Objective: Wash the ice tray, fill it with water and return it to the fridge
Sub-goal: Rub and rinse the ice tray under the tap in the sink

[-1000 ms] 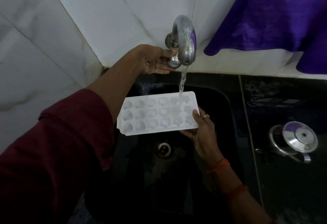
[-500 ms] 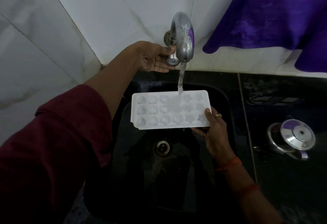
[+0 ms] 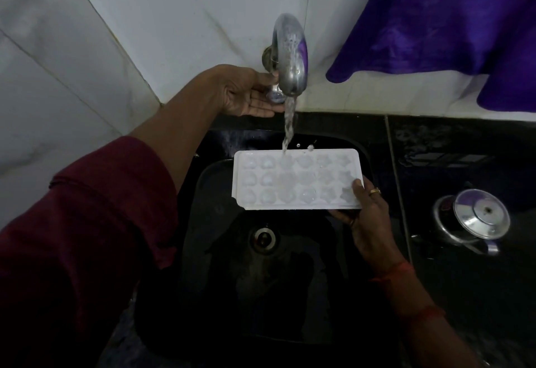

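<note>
one ice tray (image 3: 297, 182) shifted right, one tap (image 3: 290, 57).

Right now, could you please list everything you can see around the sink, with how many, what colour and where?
ice tray: 1, white, over the sink, under the water
tap: 1, steel, on the wall above the sink
tap handle: 1, steel, left of the spout
water stream: 1, clear, falling onto the tray's far edge
sink: 1, black, centre
drain: 1, steel, sink floor
cloth: 1, purple, hanging top right
lidded pot: 1, steel, on the counter
counter: 1, black, right of the sink
wall tiles: several, white, behind and left
sleeve: 1, maroon, left arm
ring: 1, gold, right hand
left hand: pinches the tap handle
right hand: grips the tray's right end
</note>
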Tool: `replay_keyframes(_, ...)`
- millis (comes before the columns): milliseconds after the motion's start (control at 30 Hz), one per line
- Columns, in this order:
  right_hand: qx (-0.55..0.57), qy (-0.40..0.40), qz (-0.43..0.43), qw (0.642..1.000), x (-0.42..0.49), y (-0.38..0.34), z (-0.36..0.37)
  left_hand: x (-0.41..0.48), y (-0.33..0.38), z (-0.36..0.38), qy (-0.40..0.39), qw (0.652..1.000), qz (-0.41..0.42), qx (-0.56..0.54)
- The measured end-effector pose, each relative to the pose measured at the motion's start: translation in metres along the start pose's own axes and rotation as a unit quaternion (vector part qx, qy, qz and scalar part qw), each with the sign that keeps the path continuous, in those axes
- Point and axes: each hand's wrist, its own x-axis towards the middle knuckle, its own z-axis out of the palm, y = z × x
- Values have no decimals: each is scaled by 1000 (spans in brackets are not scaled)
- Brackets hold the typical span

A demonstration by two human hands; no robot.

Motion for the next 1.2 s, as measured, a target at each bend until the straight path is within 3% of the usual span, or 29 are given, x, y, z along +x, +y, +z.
replay_keyframes(833,12,24,10,1000,-8,-4,-22,-12,-1,17,48,998,28,7)
replay_keyframes(1200,23,7,13,1000,-16,-7,-25,-17,-18,26,157,981,98,53)
